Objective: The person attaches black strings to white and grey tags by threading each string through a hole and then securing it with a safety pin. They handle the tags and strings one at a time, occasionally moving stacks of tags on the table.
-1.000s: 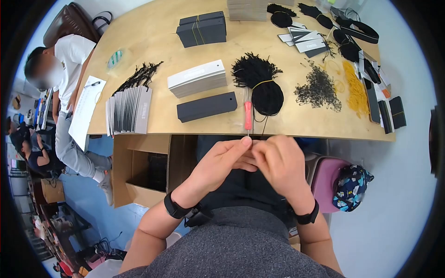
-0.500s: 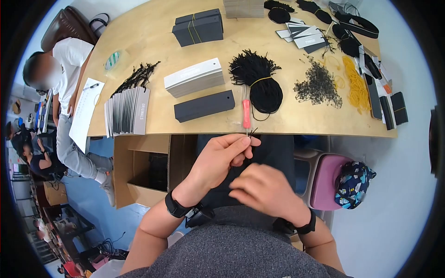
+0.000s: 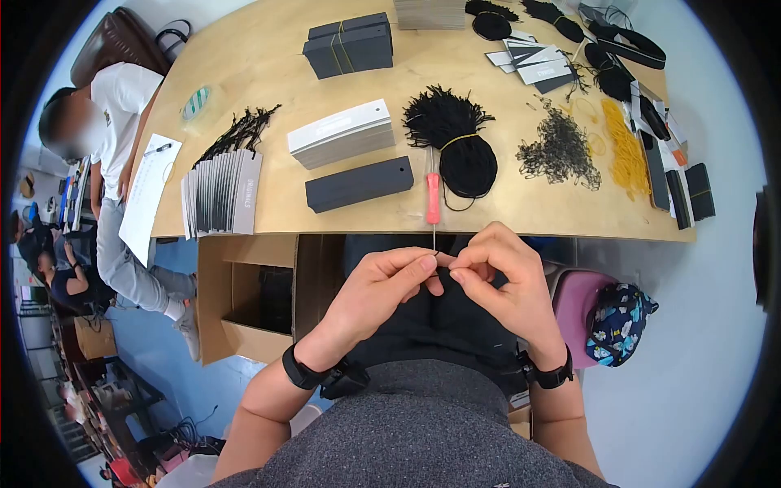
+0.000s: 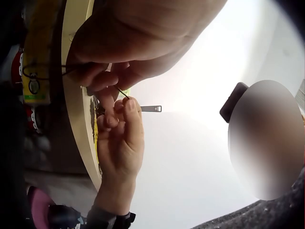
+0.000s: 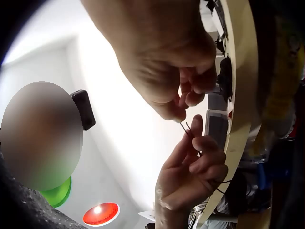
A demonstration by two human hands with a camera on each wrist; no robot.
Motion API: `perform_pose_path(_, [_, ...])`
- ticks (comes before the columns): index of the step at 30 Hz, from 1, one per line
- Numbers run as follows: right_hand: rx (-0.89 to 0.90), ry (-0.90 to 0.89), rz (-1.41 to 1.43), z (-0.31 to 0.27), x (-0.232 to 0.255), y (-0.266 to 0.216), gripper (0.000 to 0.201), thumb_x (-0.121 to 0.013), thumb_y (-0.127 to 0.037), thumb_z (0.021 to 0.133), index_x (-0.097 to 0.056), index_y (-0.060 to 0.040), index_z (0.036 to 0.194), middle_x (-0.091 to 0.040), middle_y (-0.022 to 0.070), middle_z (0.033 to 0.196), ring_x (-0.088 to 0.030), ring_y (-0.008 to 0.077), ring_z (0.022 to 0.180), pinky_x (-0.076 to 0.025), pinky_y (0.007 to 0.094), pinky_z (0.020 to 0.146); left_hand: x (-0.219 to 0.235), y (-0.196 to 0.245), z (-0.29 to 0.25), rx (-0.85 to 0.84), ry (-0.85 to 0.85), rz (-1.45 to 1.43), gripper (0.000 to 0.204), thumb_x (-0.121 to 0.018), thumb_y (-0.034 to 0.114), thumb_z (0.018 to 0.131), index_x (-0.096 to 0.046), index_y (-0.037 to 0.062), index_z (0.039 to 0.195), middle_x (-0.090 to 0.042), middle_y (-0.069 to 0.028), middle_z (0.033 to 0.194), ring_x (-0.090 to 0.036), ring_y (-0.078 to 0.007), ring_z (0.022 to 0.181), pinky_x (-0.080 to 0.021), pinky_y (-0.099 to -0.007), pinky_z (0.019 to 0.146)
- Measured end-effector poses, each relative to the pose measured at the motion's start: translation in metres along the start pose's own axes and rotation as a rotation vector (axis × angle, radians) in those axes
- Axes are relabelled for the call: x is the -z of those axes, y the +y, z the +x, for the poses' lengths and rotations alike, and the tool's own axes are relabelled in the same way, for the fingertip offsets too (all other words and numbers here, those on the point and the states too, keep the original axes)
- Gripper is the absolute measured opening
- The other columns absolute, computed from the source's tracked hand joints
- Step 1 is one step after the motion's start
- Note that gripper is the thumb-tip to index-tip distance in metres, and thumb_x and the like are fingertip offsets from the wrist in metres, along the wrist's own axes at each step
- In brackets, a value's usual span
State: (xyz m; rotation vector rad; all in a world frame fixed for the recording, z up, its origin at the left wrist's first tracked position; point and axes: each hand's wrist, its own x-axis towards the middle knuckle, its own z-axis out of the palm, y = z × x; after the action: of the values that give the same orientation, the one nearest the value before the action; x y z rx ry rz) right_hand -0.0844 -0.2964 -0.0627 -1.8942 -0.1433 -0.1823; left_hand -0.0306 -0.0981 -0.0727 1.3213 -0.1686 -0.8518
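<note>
In the head view my left hand (image 3: 370,293) pinches a thin black cord between thumb and fingers, just off the table's front edge. My right hand (image 3: 508,281) faces it, fingertips close. The right wrist view shows a cord end (image 5: 184,128) between the right hand (image 5: 167,57) and the left hand (image 5: 190,179), with more cord trailing below the left fingers. In the left wrist view, the right hand (image 4: 119,148) pinches the cord (image 4: 122,91) near the left hand (image 4: 138,36). A pink-handled tool (image 3: 433,199) lies on the table, its thin shaft pointing at the left fingertips.
On the table (image 3: 268,49) are a banded black cord bundle (image 3: 468,167), white tags (image 3: 342,134), dark tags (image 3: 358,185), strung tags (image 3: 221,195), black pins (image 3: 560,150) and yellow bands (image 3: 625,154). A cardboard box (image 3: 248,333) is below; a person (image 3: 122,114) sits at left.
The right hand first drew back from the left fingertips toward the body, then returned up to them and now pinches the cord. The left hand has moved slightly down from the table edge.
</note>
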Motion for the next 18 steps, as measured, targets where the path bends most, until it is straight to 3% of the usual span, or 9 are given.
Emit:
perform_pose_path(5, [0.052, 0.010, -0.088, 0.001, -0.004, 0.002, 0.012, -0.075, -0.005, 0.083, -0.070, -0.0027, 0.094, -0.057, 0.0041, 0.086, -0.055, 0.0118, 0.066, -0.046, 0.0265, 0.059, -0.001, 0.002, -0.001, -0.056, -0.025, 0.120, 0.025, -0.055, 0.017, 0.103, -0.070, -0.0011, 0.111, -0.067, -0.0032, 0.083, -0.048, -0.0058, 0.072, -0.041, -0.0214, 0.067])
perform_pose_path(10, [-0.010, 0.042, -0.114, 0.004, -0.006, -0.007, 0.018, -0.075, -0.006, 0.084, -0.069, -0.0038, 0.101, -0.057, 0.0048, 0.087, -0.056, 0.0140, 0.066, -0.048, 0.0272, 0.060, 0.000, 0.002, -0.001, -0.095, 0.008, 0.257, 0.023, -0.058, 0.016, 0.101, -0.069, -0.0029, 0.104, -0.068, -0.0023, 0.083, -0.059, -0.0078, 0.084, -0.047, -0.0239, 0.078])
perform_pose_path(14, [-0.005, -0.006, -0.134, 0.004, -0.004, -0.004, 0.019, -0.075, -0.007, 0.083, -0.067, -0.0035, 0.101, -0.057, 0.0052, 0.087, -0.058, 0.0152, 0.067, -0.049, 0.0283, 0.061, 0.000, 0.003, -0.002, -0.137, 0.010, 0.367, 0.021, -0.059, 0.016, 0.101, -0.069, -0.0025, 0.105, -0.067, -0.0030, 0.083, -0.059, -0.0087, 0.082, -0.047, -0.0244, 0.076])
perform_pose_path(18, [0.015, -0.068, -0.096, 0.002, -0.004, 0.003, 0.014, -0.073, -0.005, 0.083, -0.064, -0.0013, 0.093, -0.057, 0.0062, 0.087, -0.058, 0.0157, 0.067, -0.049, 0.0286, 0.062, 0.000, -0.001, 0.001, -0.294, 0.050, 0.533, 0.016, -0.063, 0.012, 0.097, -0.069, -0.0012, 0.104, -0.065, -0.0038, 0.083, -0.058, -0.0100, 0.078, -0.047, -0.0251, 0.074])
